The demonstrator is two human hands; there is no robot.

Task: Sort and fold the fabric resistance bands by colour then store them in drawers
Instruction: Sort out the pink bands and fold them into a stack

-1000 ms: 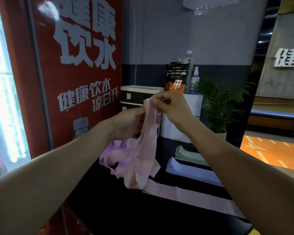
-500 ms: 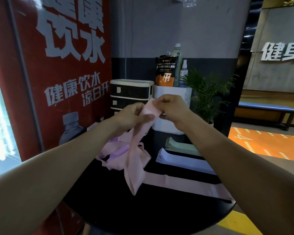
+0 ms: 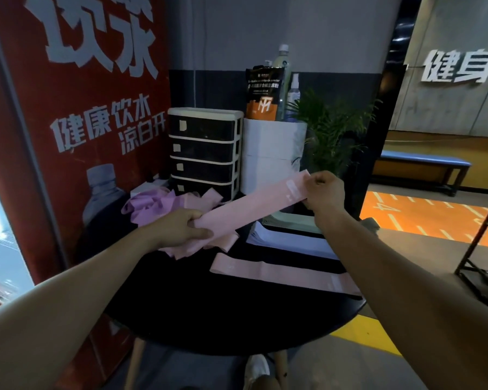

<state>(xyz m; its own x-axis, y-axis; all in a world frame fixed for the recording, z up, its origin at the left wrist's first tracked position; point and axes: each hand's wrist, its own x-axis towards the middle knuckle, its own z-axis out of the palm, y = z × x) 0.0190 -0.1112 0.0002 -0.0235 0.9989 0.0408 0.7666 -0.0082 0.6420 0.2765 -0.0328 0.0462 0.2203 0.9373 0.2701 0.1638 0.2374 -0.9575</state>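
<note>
A pink fabric band [image 3: 254, 202] is stretched flat in the air between both hands, above the round black table [image 3: 237, 313]. My left hand [image 3: 182, 228] grips its lower left end; my right hand [image 3: 323, 190] pinches its upper right end. Another pink band [image 3: 282, 273] lies flat on the table. Behind it lie a stack of lilac-blue bands [image 3: 288, 240] and a stack of pale green bands [image 3: 290, 220]. A loose heap of purple and pink bands [image 3: 155, 205] sits at the table's left. A black drawer unit [image 3: 204, 152] with white frame stands at the back, all drawers closed.
A white bin [image 3: 273, 156] beside the drawers holds a dark pouch and bottles. A potted plant [image 3: 333, 130] stands behind it. A red vending machine [image 3: 74, 122] fills the left. A black metal rack [image 3: 485, 249] is at the right edge, a blue bench [image 3: 423, 161] beyond.
The hands moved apart: the left went down and left, the right went right, pulling the hanging pink band out straight and flat. The view tilted down.
</note>
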